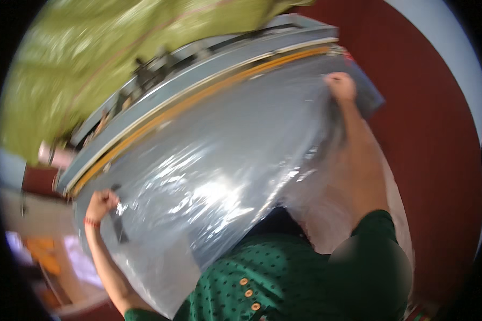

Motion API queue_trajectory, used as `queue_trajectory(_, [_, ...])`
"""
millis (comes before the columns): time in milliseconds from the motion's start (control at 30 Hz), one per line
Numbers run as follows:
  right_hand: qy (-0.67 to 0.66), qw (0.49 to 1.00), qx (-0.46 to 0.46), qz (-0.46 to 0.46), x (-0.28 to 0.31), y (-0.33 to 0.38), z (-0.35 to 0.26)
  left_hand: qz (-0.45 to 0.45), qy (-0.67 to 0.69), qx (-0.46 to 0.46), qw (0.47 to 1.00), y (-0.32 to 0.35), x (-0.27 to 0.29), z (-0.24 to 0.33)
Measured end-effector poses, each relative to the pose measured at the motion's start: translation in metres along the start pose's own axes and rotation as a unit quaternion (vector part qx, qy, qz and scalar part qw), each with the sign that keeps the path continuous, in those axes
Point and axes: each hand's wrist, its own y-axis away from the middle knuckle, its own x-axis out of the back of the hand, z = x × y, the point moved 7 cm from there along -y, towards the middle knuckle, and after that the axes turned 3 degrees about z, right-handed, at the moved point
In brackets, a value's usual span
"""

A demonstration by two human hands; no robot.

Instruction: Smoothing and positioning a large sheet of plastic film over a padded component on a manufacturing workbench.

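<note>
A wide sheet of clear, shiny plastic film [198, 195] is spread over a grey tabletop [241, 107] and hangs down toward my body. My left hand [102, 206] is closed on the film near the left end of the table. At the far right, my right hand [341, 86] is closed too, gripping the film close to the table's right corner. Between the hands the film lies slack, with creases and bright glare. Beyond it runs a long machine bar with an orange strip [198, 95] along its near side.
Behind the bar is a grey metal housing [300, 35] with dark mechanical parts [147, 75]. Yellow-green sheeting [107, 48] lies past it. A pink cylinder [56, 155] stands at the machine's left end. Dark red floor [439, 176] stretches along the right.
</note>
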Motion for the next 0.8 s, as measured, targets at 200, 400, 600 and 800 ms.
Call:
queue_trajectory(200, [-0.162, 0.985, 0.031, -0.054, 0.002, -0.016, 0.038, 0.173, 0.126, 0.054, 0.975, -0.015, 0.027, -0.043])
queue_trajectory(400, [-0.236, 0.969, 0.009, -0.075, 0.003, -0.029, 0.054, 0.347, 0.002, 0.075, 0.935, -0.025, 0.013, -0.062])
queue_trajectory(600, [-0.380, 0.917, -0.046, -0.109, 0.059, -0.014, 0.043, 0.422, -0.063, 0.012, 0.904, -0.023, 0.006, -0.053])
queue_trajectory(800, [-0.390, 0.916, -0.046, -0.084, 0.101, 0.002, 0.046, 0.400, 0.000, 0.012, 0.916, -0.025, 0.005, -0.047])
